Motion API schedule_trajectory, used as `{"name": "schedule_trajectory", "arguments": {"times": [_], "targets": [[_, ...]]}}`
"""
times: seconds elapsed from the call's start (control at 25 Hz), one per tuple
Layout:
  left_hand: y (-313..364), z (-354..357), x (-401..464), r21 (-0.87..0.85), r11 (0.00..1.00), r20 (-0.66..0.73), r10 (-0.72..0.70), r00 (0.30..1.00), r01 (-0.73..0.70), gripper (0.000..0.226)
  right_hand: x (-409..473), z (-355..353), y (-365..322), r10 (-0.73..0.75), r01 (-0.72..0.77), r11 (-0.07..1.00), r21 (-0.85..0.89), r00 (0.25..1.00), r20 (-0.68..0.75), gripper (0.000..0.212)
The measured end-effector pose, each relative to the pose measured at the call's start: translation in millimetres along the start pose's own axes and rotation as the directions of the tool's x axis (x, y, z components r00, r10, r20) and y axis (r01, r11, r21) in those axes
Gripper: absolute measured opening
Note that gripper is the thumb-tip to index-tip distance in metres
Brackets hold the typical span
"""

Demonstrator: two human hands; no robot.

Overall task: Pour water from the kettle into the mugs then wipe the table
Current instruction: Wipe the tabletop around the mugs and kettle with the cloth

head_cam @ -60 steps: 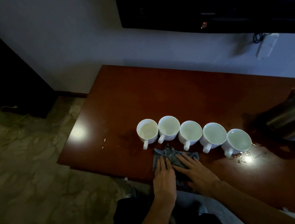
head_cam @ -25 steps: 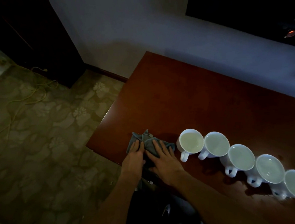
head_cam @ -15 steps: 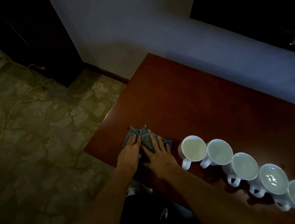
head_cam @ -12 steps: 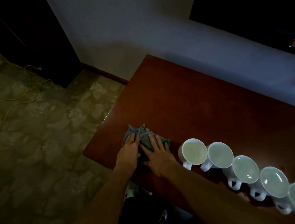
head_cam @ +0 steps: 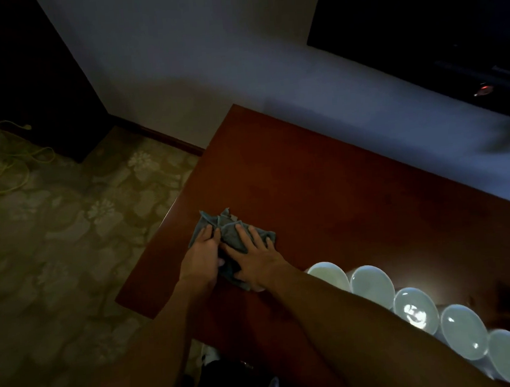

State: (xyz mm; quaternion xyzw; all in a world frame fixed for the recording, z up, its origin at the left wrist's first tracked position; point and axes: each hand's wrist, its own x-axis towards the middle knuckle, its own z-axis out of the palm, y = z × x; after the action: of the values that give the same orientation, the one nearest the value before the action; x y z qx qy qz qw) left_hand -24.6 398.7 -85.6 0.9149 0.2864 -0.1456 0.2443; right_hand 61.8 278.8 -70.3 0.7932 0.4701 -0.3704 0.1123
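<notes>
The cloth (head_cam: 229, 238) is lying crumpled on the table (head_cam: 324, 194) near its left end, between the near edge and the middle, just left of the row of five mugs (head_cam: 370, 282), which are standing filled and apart from it. Both hands are lying flat on it, side by side: the left hand (head_cam: 202, 255) is pressing its left part with fingers together, the right hand (head_cam: 254, 256) is pressing its right part with fingers spread. Pouring looks finished and the wiping step is under way; the kettle is out of view. The next stroke is likely calling for steady downward pressure while sliding over unwiped wood, keeping clear of the nearest mug. The cloth's long axis is running roughly along the table's near edge, its ragged corners pointing away toward the wall (head_cam: 206, 59).
</notes>
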Motion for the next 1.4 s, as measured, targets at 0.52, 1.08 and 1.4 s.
{"name": "schedule_trajectory", "arguments": {"times": [0.52, 1.08, 1.4], "targets": [[12.9, -37.5, 63.0, 0.055, 0.995, -0.030, 0.079, 0.996, -0.078, 0.072, 44.3, -39.3, 23.5, 0.061, -0.059, 0.996, 0.064, 0.998, -0.030, 0.080], [41.5, -72.9, 165.0, 0.193, 0.977, -0.018, 0.095, 0.995, -0.090, 0.061, 96.5, -101.2, 84.0, 0.056, -0.039, 0.992, 0.121, 0.988, -0.142, 0.079], [67.6, -97.1, 236.3, 0.163, 0.985, -0.053, 0.063, 0.997, -0.053, 0.051, 141.6, -150.1, 131.3, 0.065, -0.053, 0.996, 0.071, 0.981, -0.184, 0.080]]}}
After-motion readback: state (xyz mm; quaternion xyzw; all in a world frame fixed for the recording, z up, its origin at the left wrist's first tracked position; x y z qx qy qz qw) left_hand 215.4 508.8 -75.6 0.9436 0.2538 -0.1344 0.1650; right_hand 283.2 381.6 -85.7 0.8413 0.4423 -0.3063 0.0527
